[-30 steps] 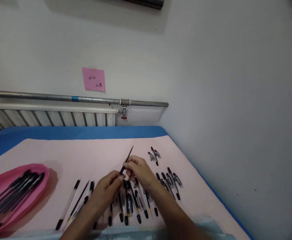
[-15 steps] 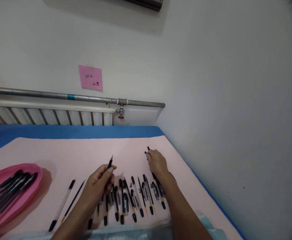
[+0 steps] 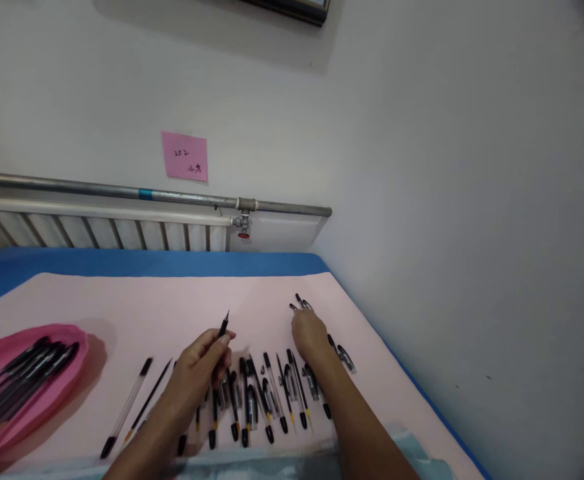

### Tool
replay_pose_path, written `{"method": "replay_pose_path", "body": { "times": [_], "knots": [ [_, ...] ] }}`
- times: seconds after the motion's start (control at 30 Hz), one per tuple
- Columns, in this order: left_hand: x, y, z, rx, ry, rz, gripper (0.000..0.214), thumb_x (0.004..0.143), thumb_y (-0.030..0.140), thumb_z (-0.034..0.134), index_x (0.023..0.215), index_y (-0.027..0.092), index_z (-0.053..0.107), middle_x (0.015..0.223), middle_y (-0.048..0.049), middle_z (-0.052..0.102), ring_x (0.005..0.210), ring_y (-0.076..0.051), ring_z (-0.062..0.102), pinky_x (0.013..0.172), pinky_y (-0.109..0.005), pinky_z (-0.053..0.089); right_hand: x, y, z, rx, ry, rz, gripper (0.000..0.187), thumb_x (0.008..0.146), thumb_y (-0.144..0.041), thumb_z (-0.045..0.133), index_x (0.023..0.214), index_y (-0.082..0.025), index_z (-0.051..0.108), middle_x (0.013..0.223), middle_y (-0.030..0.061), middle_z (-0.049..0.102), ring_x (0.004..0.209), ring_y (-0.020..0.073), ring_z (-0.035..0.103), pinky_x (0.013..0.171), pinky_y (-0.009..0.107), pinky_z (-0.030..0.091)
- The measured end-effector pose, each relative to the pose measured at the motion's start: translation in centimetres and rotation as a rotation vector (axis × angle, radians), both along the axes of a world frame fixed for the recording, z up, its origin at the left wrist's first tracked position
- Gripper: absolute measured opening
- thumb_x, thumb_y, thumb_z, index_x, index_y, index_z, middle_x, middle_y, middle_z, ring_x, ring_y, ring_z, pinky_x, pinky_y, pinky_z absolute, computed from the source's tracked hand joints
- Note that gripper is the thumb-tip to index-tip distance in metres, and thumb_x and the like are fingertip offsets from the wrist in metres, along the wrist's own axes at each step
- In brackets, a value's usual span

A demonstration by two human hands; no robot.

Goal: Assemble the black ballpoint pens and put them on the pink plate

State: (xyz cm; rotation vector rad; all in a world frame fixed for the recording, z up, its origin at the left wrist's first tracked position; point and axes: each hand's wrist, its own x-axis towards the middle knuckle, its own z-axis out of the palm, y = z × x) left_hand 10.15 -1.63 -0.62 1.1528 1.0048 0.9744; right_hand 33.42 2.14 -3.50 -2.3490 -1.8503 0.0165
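Note:
My left hand (image 3: 206, 360) is closed around a pen (image 3: 224, 325) with a black grip, its writing tip pointing up. Farther off to the right, my right hand (image 3: 311, 335) reaches down at a few black-and-clear pen pieces (image 3: 299, 300); its fingertips are hidden behind the hand, so its grip does not show. A clear pen cap with a black clip (image 3: 346, 359) lies just right of the right wrist. Between the two arms, several pen barrels, refills and caps (image 3: 267, 393) lie in a loose row.
At the left, a pink dish (image 3: 83, 350) holds several black-capped pens (image 3: 27, 383). A clear pen barrel (image 3: 127, 408) and a refill (image 3: 149, 397) lie beside it. The pink sheet (image 3: 137, 300) covers a blue surface (image 3: 187, 263) against the wall. Behind runs a radiator (image 3: 97, 230).
My right hand has shifted slightly left and lowered over the far pen pieces; the cap right of its wrist is now uncovered. My left hand keeps hold of the pen, nearly still.

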Motion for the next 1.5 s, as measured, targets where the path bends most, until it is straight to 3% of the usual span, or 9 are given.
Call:
{"method": "replay_pose_path", "body": {
  "times": [0.33,0.5,0.6,0.7,0.77,1.23,1.5],
  "knots": [
    [0.1,-0.1,-0.1,-0.020,0.051,-0.074,0.033,0.076,0.047,0.049,0.092,0.018,0.054,0.056,0.0062,0.049,0.038,-0.004,0.033,0.036,-0.016,0.022,-0.8,-0.7,0.8,0.030,0.214,0.015,0.023,0.074,-0.002,0.042,0.081,-0.008,0.062,0.090,0.0179,0.061,0.081,0.0216,0.058,0.070,0.029,0.040],
    [0.6,-0.6,0.5,-0.031,0.061,-0.127,0.034,0.076,0.048,0.049,0.090,0.018,0.054,0.057,0.0063,0.049,0.036,-0.004,0.032,0.036,-0.016,0.020,-2.3,-0.7,2.5,0.138,0.492,0.080,0.023,0.078,-0.015,0.040,0.091,-0.014,0.060,0.079,0.0067,0.062,0.072,0.0161,0.056,0.062,0.026,0.042],
    [0.9,-0.9,0.7,-0.028,0.053,-0.159,0.032,0.076,0.048,0.049,0.086,0.018,0.054,0.056,0.0062,0.048,0.036,-0.003,0.032,0.036,-0.016,0.019,-4.9,-1.1,3.9,0.198,0.799,0.142,0.026,0.080,-0.026,0.039,0.096,-0.017,0.057,0.072,0.0017,0.059,0.058,0.0117,0.053,0.052,0.022,0.041],
    [1.1,-1.0,0.3,-0.017,0.057,-0.180,0.031,0.076,0.048,0.049,0.077,0.017,0.052,0.056,0.0058,0.048,0.036,-0.003,0.031,0.035,-0.016,0.017,-7.4,-1.9,5.0,0.262,1.499,0.251,0.020,0.072,-0.029,0.053,0.085,-0.015,0.060,0.068,0.0011,0.058,0.051,0.0090,0.047,0.045,0.021,0.037],
    [1.1,-0.9,0.0,-0.016,0.060,-0.184,0.032,0.076,0.049,0.049,0.073,0.018,0.051,0.055,0.0058,0.048,0.035,-0.003,0.030,0.034,-0.017,0.016,-8.3,-2.5,5.4,0.254,1.718,0.286,0.018,0.067,-0.027,0.059,0.080,-0.015,0.063,0.066,0.0011,0.057,0.050,0.0080,0.046,0.045,0.021,0.035],
    [1.1,-0.9,0.5,-0.028,0.049,-0.178,0.028,0.077,0.046,0.048,0.075,0.018,0.050,0.055,0.0065,0.047,0.036,-0.003,0.028,0.035,-0.016,0.017,-8.9,-3.1,5.7,0.210,1.602,0.272,0.014,0.066,-0.023,0.061,0.077,-0.016,0.065,0.052,-0.0043,0.052,0.044,0.0068,0.043,0.045,0.021,0.033],
    [1.0,-0.6,0.2,-0.065,0.015,-0.143,0.032,0.074,0.050,0.051,0.071,0.018,0.050,0.048,0.0075,0.044,0.034,-0.002,0.025,0.035,-0.016,0.014,-9.0,-2.9,4.5,0.119,1.700,0.269,0.017,0.068,-0.028,0.061,0.076,-0.014,0.064,0.054,-0.0026,0.053,0.044,0.0069,0.045,0.043,0.020,0.032]
  ]
}}
